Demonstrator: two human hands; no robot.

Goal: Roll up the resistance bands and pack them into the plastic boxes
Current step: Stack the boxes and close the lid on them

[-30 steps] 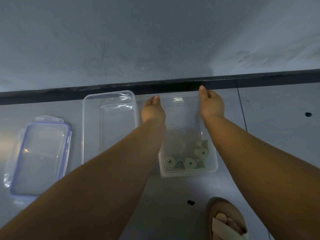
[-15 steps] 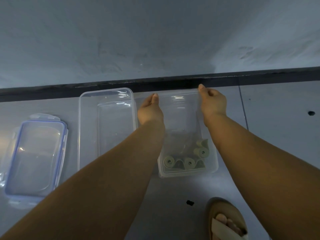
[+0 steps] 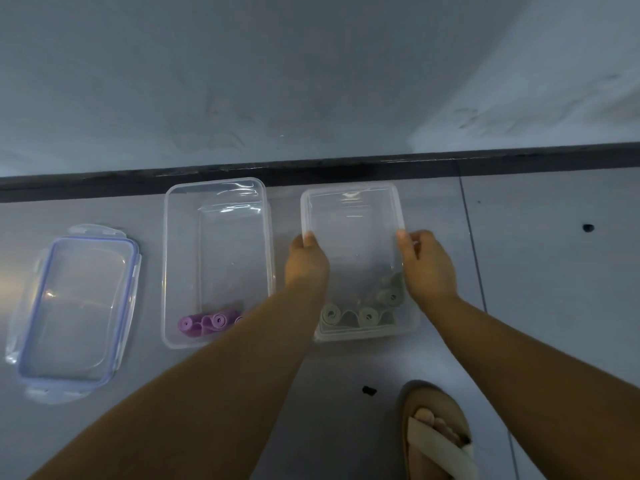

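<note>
- Left hand (image 3: 306, 261) and right hand (image 3: 427, 268) each grip a long wall of the box (image 3: 349, 189) holding green bands (image 3: 367, 315).
- Keep it level so the rolls stay wound.

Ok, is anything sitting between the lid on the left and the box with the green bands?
Yes. The purple-band box stands open between the lid and the green-band box. The left hand and right hand grip that box's long walls; nothing lies between them and it.
</note>
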